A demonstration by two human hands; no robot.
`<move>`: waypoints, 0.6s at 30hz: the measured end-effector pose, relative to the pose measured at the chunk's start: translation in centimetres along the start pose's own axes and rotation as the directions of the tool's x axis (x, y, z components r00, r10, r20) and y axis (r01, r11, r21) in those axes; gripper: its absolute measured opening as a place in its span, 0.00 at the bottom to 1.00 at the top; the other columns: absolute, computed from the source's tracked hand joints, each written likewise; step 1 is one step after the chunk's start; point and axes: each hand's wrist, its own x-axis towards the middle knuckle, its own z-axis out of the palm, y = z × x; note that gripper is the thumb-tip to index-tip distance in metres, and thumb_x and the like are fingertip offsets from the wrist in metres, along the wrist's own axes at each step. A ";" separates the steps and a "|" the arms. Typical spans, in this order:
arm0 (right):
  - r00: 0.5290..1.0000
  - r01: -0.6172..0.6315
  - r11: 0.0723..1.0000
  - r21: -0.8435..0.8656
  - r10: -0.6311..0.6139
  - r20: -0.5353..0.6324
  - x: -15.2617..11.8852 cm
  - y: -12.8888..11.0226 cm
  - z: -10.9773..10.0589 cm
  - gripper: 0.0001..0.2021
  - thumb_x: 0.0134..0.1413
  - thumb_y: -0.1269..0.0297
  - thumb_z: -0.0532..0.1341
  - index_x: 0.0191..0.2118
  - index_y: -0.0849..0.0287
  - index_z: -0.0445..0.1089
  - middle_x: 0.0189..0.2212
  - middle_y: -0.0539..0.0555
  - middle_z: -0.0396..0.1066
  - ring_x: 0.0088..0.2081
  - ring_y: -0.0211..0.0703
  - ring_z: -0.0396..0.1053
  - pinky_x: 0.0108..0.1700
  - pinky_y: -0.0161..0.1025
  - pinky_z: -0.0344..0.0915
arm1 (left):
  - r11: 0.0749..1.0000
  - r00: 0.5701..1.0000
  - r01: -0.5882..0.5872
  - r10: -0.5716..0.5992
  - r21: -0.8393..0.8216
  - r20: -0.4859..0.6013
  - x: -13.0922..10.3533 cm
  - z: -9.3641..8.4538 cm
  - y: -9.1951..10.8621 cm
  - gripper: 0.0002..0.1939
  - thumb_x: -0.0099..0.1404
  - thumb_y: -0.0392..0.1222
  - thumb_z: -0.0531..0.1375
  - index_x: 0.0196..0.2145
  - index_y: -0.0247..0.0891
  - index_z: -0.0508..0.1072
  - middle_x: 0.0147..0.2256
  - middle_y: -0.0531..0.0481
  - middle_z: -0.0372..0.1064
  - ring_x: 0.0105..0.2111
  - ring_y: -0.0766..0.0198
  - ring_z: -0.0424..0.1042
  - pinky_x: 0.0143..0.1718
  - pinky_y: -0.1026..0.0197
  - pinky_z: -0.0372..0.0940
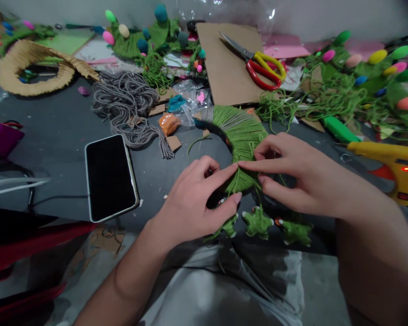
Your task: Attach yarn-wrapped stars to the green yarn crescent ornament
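Note:
A crescent-shaped form wrapped in green yarn [241, 129] lies on the dark table, with some grey yarn near its upper end. My left hand [200, 197] touches its lower part with an outstretched index fingertip, the thumb apart and below. From the other side, my right hand [292, 174] rests its straight index finger on the same spot. Its thumb is spread at the form's edge, and its other fingers are bent. Green strands hang down to several small stars, including a middle star [257, 222] and a right star [295, 231]. My left hand partly hides another.
A phone [111, 177] lies left, below grey cord [125, 104]. Scissors [258, 63] rest on cardboard [224, 68] behind. A yellow glue gun [401, 167] with a lit red light is at right. Green yarn, coloured egg shapes and a straw-coloured ring [7, 74] line the back.

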 end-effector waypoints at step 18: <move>0.995 0.081 0.995 0.054 -0.084 0.051 -0.3 -0.4 -0.1 0.16 0.63 0.70 0.60 0.51 0.56 0.81 0.34 0.54 0.68 0.36 0.45 0.64 0.38 0.44 0.60 | 0.998 0.997 -0.067 0.066 -0.015 -0.034 -0.6 -0.4 0.1 0.19 0.71 0.38 0.62 0.56 0.27 0.81 0.38 0.43 0.69 0.37 0.59 0.68 0.39 0.54 0.66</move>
